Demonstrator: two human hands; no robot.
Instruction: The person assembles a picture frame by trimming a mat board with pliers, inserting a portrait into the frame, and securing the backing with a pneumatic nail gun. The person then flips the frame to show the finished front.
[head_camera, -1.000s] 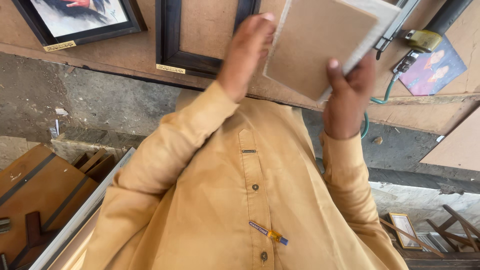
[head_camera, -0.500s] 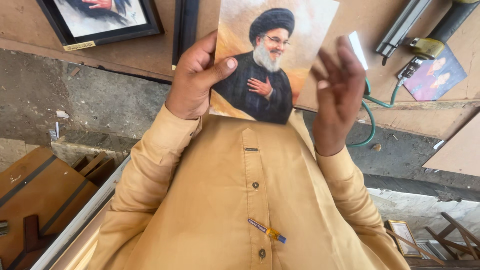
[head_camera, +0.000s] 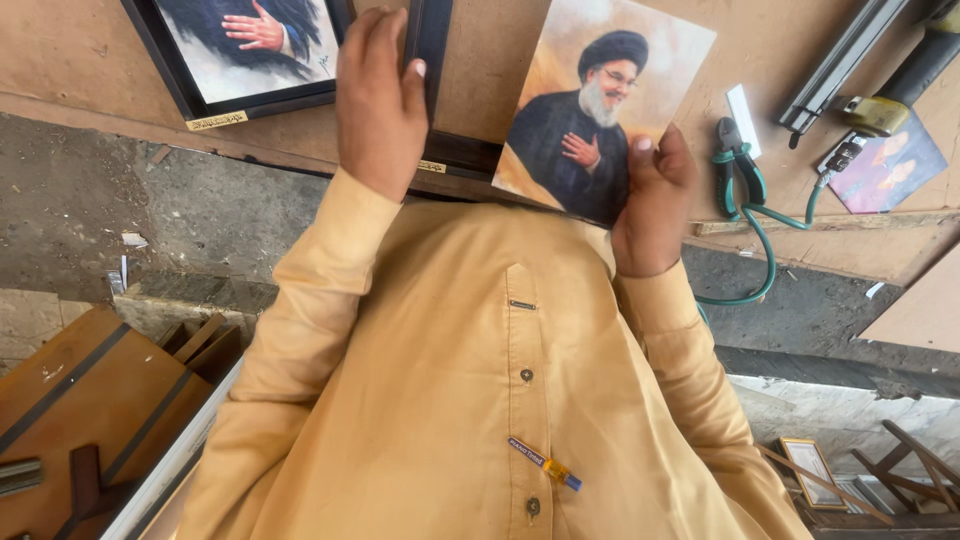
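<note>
The portrait print (head_camera: 590, 110) sits in the upper middle of the frame, tilted, its lower right corner pinched by the right hand (head_camera: 652, 205), thumb on the picture's face. The left hand (head_camera: 380, 100), to the print's left, curls its fingers over the edge of a dark empty frame (head_camera: 432, 90) (the frame lies flat on the brown surface (head_camera: 80, 70)). Another framed picture (head_camera: 245, 50) lies at upper left; green-handled pliers (head_camera: 738, 165) lie right of the print.
</note>
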